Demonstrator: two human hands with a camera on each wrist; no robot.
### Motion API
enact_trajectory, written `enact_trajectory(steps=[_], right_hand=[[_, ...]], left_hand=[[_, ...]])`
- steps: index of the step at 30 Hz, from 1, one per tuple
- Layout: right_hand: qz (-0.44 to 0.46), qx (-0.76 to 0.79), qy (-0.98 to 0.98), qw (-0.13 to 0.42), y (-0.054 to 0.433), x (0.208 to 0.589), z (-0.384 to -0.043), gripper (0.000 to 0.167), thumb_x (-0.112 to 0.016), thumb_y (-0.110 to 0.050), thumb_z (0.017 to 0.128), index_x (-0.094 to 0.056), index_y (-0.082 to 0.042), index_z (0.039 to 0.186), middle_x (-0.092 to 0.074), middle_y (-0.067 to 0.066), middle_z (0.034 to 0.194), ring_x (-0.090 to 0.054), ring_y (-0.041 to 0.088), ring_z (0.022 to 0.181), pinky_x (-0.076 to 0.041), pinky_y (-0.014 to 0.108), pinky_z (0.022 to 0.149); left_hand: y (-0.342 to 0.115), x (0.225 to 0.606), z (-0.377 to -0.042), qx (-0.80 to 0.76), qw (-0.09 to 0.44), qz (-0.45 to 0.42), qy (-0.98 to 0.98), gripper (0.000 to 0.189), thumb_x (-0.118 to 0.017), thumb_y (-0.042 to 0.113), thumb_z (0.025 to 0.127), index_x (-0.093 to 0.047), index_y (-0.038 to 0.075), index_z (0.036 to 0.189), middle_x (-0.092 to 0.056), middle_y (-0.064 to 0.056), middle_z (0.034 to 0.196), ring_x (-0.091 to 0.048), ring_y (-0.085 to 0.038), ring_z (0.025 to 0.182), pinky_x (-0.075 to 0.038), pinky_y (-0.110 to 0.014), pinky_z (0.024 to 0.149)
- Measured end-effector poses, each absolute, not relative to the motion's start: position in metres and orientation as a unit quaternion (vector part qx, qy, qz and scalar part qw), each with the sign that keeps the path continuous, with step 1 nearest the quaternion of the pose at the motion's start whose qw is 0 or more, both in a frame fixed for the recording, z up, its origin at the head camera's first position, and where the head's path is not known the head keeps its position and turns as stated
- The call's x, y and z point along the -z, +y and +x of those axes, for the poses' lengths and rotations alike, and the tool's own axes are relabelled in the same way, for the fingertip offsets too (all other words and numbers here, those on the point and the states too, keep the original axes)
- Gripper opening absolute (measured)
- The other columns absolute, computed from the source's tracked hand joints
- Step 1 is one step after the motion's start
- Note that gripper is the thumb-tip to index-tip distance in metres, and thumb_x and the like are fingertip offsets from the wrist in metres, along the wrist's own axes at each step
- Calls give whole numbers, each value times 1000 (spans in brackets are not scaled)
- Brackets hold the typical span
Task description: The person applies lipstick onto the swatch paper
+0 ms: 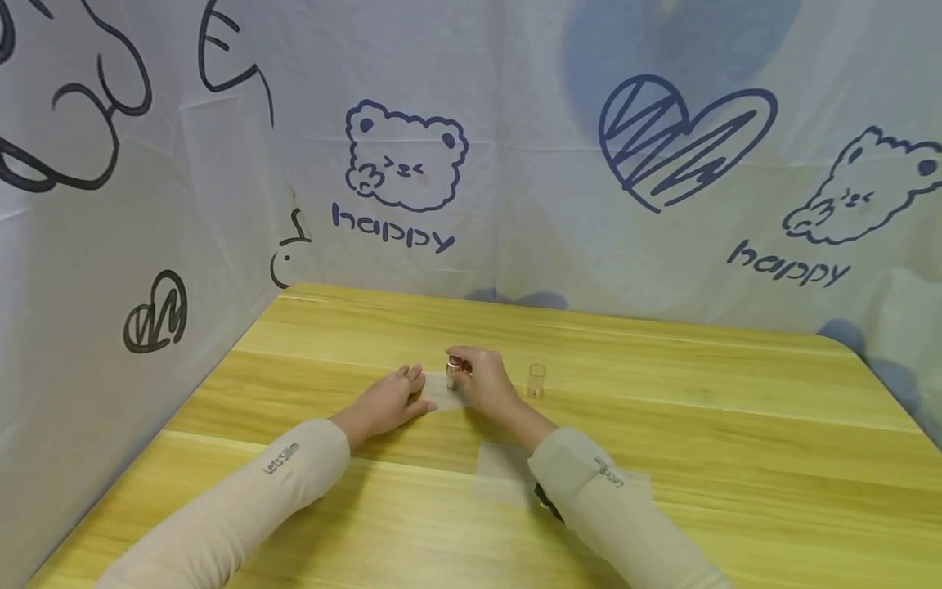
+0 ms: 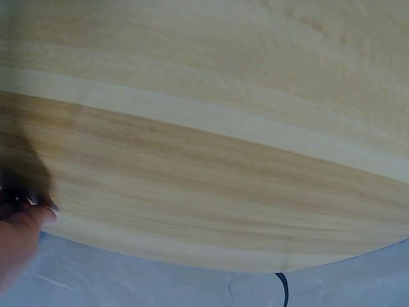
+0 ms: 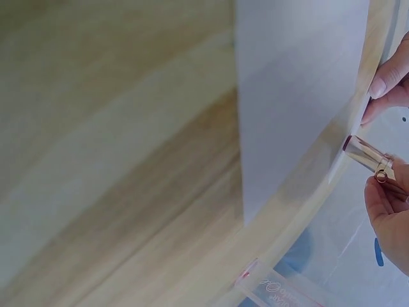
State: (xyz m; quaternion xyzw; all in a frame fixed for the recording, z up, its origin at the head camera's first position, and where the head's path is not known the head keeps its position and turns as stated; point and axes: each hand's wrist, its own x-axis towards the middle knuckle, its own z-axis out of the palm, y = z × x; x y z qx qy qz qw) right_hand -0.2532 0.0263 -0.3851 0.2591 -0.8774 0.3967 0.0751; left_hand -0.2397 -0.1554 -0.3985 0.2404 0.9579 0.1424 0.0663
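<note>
My right hand [image 1: 486, 380] grips a lipstick [image 3: 367, 155] with a gold-coloured tube and dark red tip. In the right wrist view the lipstick tip is at the edge of a white sheet of paper [image 3: 300, 96]; whether they touch cannot be told. My left hand [image 1: 393, 399] rests at the left side of that paper, fingers extended and thumb apart. A clear cylindrical cap [image 1: 536, 381] stands upright right of my right hand, with lettering visible in the right wrist view. Part of a hand, thumb foremost, shows at the left edge of the left wrist view.
Both hands are over a wooden table [image 1: 331, 523]. Another pale sheet [image 1: 500, 478] lies nearer, partly beneath the right sleeve [image 1: 589, 483]. White cloth [image 1: 515, 204] with blue drawings hangs behind the table. A dark cable [image 2: 284, 291] shows beyond the table edge.
</note>
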Motion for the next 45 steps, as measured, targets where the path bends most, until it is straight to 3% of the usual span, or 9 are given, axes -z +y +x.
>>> enact_trajectory(steps=[18,45], right_hand=[[265,-399,-873,92,26,389,-254,30,-63,8,82,-62,10,111,-69,19,95,-67,27,89,-56,32,78],[267,-398,-876,61,31,383,-246,34,-62,7,82,-59,9,116,-67,19,102,-66,27,92,-56,30,79]], left_hand=[[-155,398,-240,-140,75,235,959,59,-53,34,94,-43,-11,131,-35,-32,141,-33,-48,130,-34,-53,106],[-154,396,-238,-143,75,232,959,59,-53,34,94,-44,-11,131,-34,-31,141,-33,-48,131,-34,-53,106]])
